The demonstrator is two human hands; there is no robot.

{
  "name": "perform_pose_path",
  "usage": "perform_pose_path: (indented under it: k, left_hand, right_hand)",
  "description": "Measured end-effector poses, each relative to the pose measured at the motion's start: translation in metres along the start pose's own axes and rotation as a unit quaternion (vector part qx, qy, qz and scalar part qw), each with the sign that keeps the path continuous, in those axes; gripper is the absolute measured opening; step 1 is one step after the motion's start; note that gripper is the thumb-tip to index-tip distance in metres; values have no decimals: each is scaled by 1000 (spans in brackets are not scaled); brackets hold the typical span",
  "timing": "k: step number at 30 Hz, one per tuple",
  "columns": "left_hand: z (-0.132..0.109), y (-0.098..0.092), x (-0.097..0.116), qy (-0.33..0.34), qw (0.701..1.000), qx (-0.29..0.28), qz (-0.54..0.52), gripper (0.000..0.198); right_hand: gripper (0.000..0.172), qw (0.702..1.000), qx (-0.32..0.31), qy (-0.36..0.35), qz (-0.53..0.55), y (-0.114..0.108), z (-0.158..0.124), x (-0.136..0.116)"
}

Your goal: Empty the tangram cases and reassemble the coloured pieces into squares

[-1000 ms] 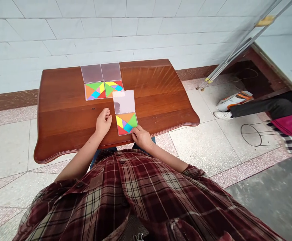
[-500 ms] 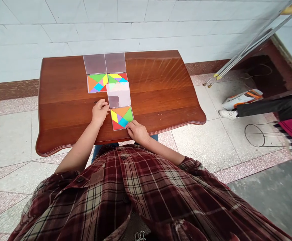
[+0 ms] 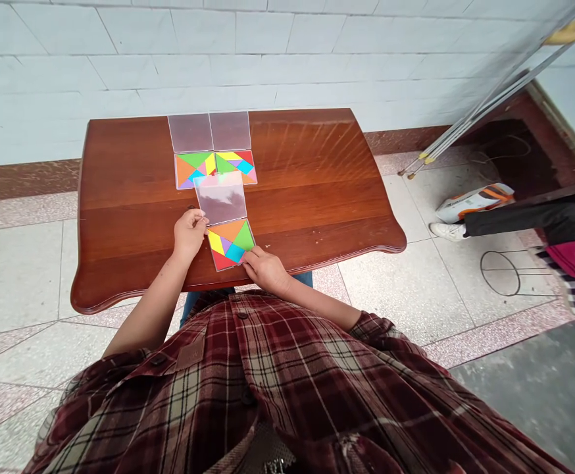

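Tangram tiles (image 3: pixel 230 244) are sitting packed into a square clear case, just beyond the person's plaid shirt (image 3: pixel 248 395) and close to the near edge of a polished wooden table (image 3: pixel 317 171). The case's frosted lid (image 3: pixel 220 199) is lying open on the far side, leaving the colours uncovered. The left hand (image 3: pixel 189 234) is bunching its fingers at the lid's lower left corner, while the right hand (image 3: pixel 264 270) is pressing up against the case's lower right edge. Both seem placed to steady the case from either side, though I cannot tell whether either hand is truly gripping it.

Farther up the table, two more tile cases (image 3: pixel 195 170) (image 3: pixel 235 166) are lying side by side, their tiles nearer the person and their frosted lids (image 3: pixel 190 131) (image 3: pixel 229 130) opened toward the wall. The near lid's top edge is reaching them — it may be overlapping the left one slightly. Off to the right, a seated person's white shoe (image 3: pixel 448 230) is resting on the tiled floor beside a wire stand (image 3: pixel 499 273), and metal poles (image 3: pixel 495 99) are leaning across the corner.
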State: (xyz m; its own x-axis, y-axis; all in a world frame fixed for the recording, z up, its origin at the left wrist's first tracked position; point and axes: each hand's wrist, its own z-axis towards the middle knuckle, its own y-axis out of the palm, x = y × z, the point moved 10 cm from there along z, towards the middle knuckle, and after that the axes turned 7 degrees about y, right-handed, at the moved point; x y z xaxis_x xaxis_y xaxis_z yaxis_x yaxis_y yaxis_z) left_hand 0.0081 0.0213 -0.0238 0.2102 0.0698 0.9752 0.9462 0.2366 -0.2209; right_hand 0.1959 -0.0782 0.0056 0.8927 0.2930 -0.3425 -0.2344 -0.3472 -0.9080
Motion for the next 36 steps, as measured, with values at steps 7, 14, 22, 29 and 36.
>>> perform_pose_path:
  k: [7,14,22,29,36]
  left_hand:
    - [-2,-1,7,70,995,-1,74,15]
    - [-4,0,9,106,988,-2,111,14]
    - [-6,1,14,124,984,-4,129,13]
    - [-5,3,14,136,981,-4,136,15]
    - [-5,5,14,140,980,-6,143,16]
  right_hand:
    - [29,1000,-20,3,3,1,3,-6]
    - [30,1000,-15,4,8,1,1,-4]
    - [28,1000,5,-1,5,4,2,-1]
    - [28,1000,25,-9,14,11,5,4]
    - [23,997,31,10,74,-8,7,13]
